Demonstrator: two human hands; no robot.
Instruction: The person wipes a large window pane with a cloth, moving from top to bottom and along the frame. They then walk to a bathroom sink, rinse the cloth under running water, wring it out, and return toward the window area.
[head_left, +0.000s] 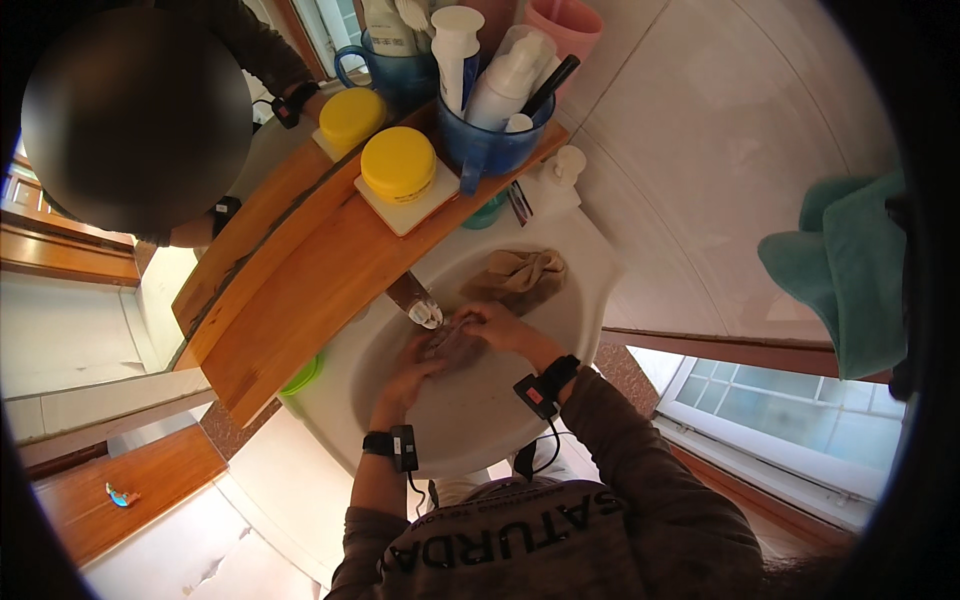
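Observation:
In the white washbasin (480, 416), both my hands hold a thin, wet, greyish-purple cloth (456, 351) beneath the spout of a metal tap (417, 301). My left hand (409, 369) grips the cloth's near left side. Up at its right edge, the fingers of my right hand (491, 326) pinch a fold. Part of the cloth is hidden under my fingers. A crumpled brown cloth (525, 274) lies at the basin's far right, just beyond my right hand and apart from it.
A wooden shelf (300, 300) overhangs the basin's far left side, below a mirror. On it stand a yellow-lidded jar (397, 161) and a blue mug (491, 146) of toiletries. A pump bottle (562, 176) and a green container (304, 375) flank the basin. Teal towels (862, 262) hang at right.

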